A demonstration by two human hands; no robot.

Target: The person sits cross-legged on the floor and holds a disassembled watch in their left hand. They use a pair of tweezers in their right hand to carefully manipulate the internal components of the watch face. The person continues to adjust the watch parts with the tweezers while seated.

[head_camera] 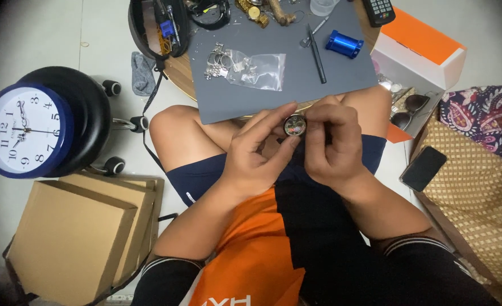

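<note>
Both our hands meet over our lap. Left hand (256,153) and right hand (330,144) pinch a small round watch case (294,125) by its rim between fingertips, just below the mat's edge. We judge it light, rigid, smooth enough to slip, its insides delicate; the rim is the safe hold. Ahead, a grey work mat (279,56) carries 1 clear bag of watch parts (256,71), black tweezers (317,56), a blue cylinder (344,43). A blue-rimmed wall clock (24,130) rests on a stool on the left.

Near edge of the grey mat (251,107) is open, plenty of room to reach in. Further back a plastic bag (256,71), black tool (317,59) and blue cylinder (344,43) crowd it.
</note>
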